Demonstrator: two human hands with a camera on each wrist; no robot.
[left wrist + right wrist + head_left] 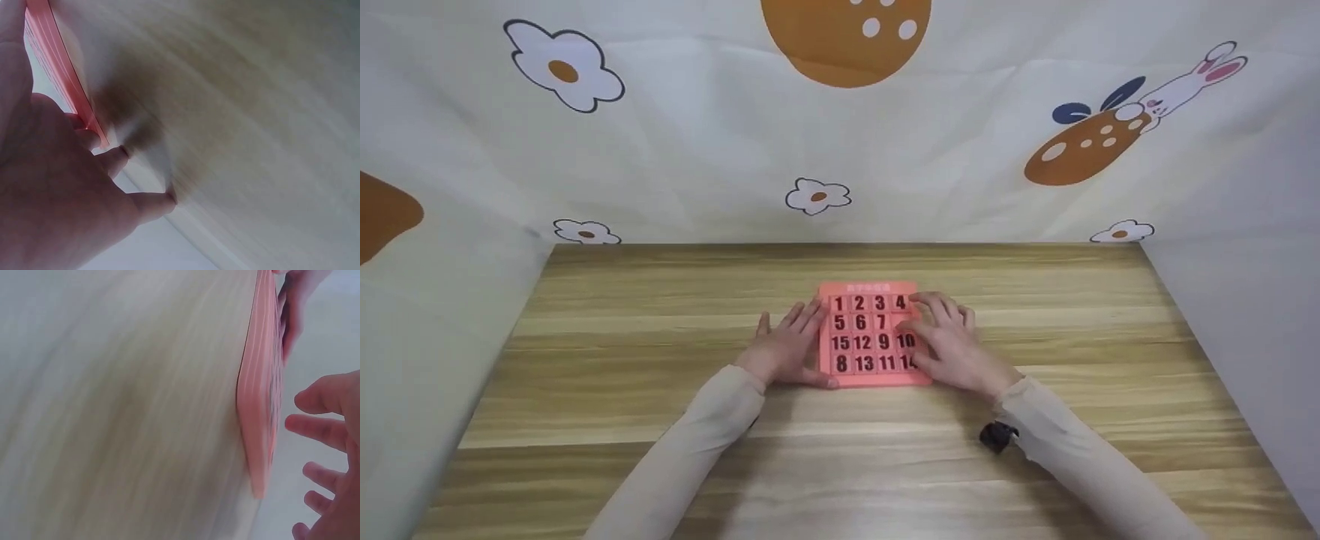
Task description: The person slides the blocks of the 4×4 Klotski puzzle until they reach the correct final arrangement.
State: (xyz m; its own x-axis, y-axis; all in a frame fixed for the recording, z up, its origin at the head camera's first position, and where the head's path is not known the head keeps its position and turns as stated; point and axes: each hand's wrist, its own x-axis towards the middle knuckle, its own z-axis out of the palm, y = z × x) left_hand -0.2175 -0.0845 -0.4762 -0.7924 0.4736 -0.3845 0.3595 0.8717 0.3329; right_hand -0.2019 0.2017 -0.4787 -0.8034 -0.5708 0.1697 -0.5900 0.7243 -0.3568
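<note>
A pink sliding number puzzle (877, 381) lies flat on the wooden table, its tiles in rows with black numbers. The top row reads 1, 2, 3, 4; the second shows 5, 6, 7, with a finger over its right end. My left hand (786, 349) rests along the puzzle's left edge, fingers stretched out and thumb at the near left corner. In the left wrist view its outer fingers (154, 207) reach down to the wood. My right hand (956, 351) is over the right side, its loosely bent fingers spread above the tiles; the right wrist view shows thumb and index fingertip apart.
The wooden table (660, 300) runs back to a pale cloth wall (697, 150) printed with flowers and carrots. More cloth stands at the left and right sides. A small black object (997, 436) sits by my right wrist.
</note>
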